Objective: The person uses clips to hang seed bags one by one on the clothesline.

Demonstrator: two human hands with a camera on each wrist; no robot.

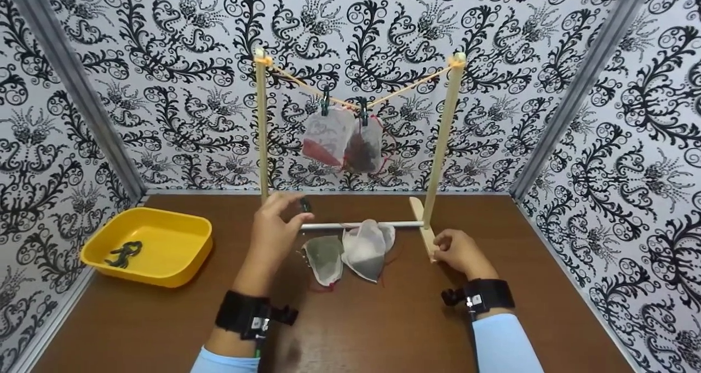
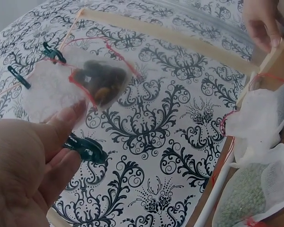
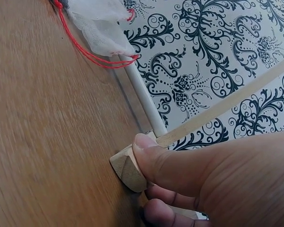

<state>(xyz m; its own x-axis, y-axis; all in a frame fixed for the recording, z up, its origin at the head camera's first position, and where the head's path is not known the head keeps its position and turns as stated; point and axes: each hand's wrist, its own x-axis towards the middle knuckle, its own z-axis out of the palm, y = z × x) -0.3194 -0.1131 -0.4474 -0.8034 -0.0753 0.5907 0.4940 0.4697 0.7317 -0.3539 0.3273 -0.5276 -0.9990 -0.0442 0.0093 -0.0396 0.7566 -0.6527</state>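
Note:
My left hand (image 1: 274,225) pinches a dark green clothespin (image 1: 305,204) between thumb and fingers, near the left post. On the stand's wooden foot (image 3: 128,170), at its near end, my right hand (image 1: 463,252) grips with thumb and curled fingers. Two mesh drawstring bags hang from the orange string (image 1: 416,87), held by dark green clothespins (image 1: 364,112): one with reddish contents (image 1: 323,135), one with dark lumps (image 2: 102,80). More mesh bags lie on the table by the white rod (image 1: 402,224): one with green grains (image 2: 241,194), others whitish with dark contents (image 1: 366,252).
A yellow tray (image 1: 191,252) at the left holds several dark green clothespins (image 1: 125,253). Wooden posts (image 1: 444,137) rise at both sides of the stand. Patterned walls (image 1: 630,143) enclose the brown table (image 1: 383,329) at the back and sides.

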